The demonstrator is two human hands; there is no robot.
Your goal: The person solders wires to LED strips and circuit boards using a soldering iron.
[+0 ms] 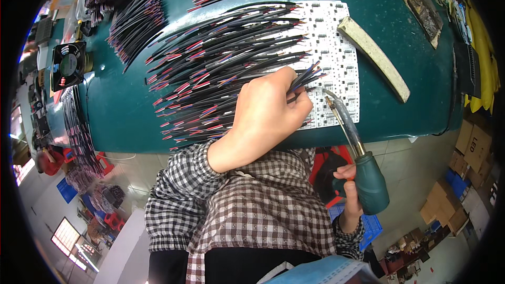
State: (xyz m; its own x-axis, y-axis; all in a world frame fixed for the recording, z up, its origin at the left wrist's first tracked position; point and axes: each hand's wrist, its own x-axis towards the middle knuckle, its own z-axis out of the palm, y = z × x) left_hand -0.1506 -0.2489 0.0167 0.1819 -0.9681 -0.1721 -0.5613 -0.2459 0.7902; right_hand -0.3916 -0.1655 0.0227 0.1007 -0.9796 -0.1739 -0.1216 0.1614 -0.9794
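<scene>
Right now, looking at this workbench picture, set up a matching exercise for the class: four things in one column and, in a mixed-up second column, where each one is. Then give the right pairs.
Things
1. soldering iron
2. bundle of wires
3. small black fan
4. pale flat bar

Places
A. at the left end of the green table
B. pinched in the left hand
C. gripped by its green handle in the right hand
D. lying slantwise, right of the white circuit panel

Pairs: 1-C, 2-B, 3-A, 4-D
</scene>
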